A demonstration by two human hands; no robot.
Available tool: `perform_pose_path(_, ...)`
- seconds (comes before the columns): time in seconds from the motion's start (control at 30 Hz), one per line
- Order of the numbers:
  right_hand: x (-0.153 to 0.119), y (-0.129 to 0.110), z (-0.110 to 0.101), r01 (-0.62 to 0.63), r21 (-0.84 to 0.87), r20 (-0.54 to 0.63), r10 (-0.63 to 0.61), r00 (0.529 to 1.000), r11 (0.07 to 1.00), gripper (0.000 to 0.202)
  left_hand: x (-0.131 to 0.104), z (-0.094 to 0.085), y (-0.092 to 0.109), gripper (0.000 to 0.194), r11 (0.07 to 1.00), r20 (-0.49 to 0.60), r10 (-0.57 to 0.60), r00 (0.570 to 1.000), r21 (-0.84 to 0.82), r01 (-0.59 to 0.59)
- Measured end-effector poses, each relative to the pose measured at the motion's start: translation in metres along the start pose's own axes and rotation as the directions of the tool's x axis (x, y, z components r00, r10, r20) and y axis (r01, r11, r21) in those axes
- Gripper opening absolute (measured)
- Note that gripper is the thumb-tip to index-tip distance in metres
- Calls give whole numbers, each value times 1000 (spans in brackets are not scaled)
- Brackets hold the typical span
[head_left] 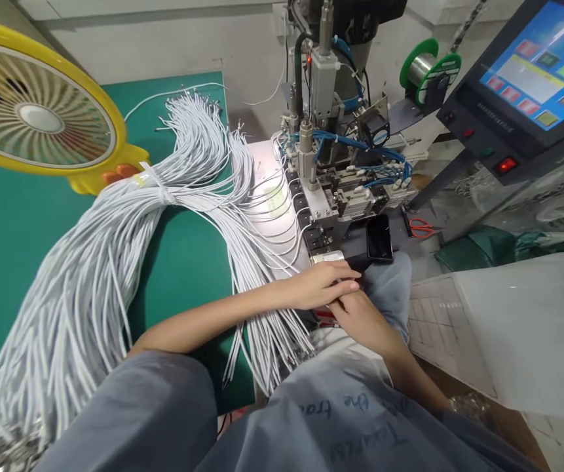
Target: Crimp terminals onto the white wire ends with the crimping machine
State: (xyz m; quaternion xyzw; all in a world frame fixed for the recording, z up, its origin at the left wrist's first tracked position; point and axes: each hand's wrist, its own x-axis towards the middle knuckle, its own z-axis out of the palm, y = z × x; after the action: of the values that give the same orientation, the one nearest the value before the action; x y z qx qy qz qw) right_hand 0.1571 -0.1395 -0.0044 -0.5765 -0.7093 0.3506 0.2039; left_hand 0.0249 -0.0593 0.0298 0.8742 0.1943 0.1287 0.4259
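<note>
My left hand (325,283) lies flat across the front of the machine, its fingers stretched out and apart, holding nothing. Under it rests my right hand (363,320), the two touching; my right fingers are mostly hidden by the left. Just beyond the hands is the black slotted fixture (317,239) of a bench machine (318,157), with several white cables (282,246) leading into it. A thick bundle of white cables (95,262), tied near its middle, spreads over the green mat to the left, and loose ends (272,341) hang beneath my left forearm.
A yellow fan (114,124) stands at the left on the green mat (11,216). Solder wire on a green spool (422,69) and a lit touchscreen (547,65) are at the right. Nearby lie a black phone (378,237), red-handled scissors (422,228) and a white bin (532,328).
</note>
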Motion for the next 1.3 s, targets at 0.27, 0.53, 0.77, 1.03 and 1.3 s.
perform_pose_path(0.27,5,12,-27,45,486,-298,117,947,873,9,4,-7,-9,34,995,-114,-30,993,-101,19)
perform_pose_path(0.53,19,7,-22,239,749,-460,226,859,618,10,2,-7,-5,26,979,-344,-21,939,-199,-52)
perform_pose_path(0.77,23,7,-21,334,662,-539,116,834,671,11,2,-6,-5,21,965,-400,-2,916,-241,-103)
perform_pose_path(1.03,25,10,-47,279,459,-465,-39,884,844,13,-1,-14,-8,24,990,-262,142,955,41,-136)
perform_pose_path(1.3,28,10,-43,223,373,-509,-2,861,901,22,-1,-10,-12,27,995,-256,97,962,48,-88)
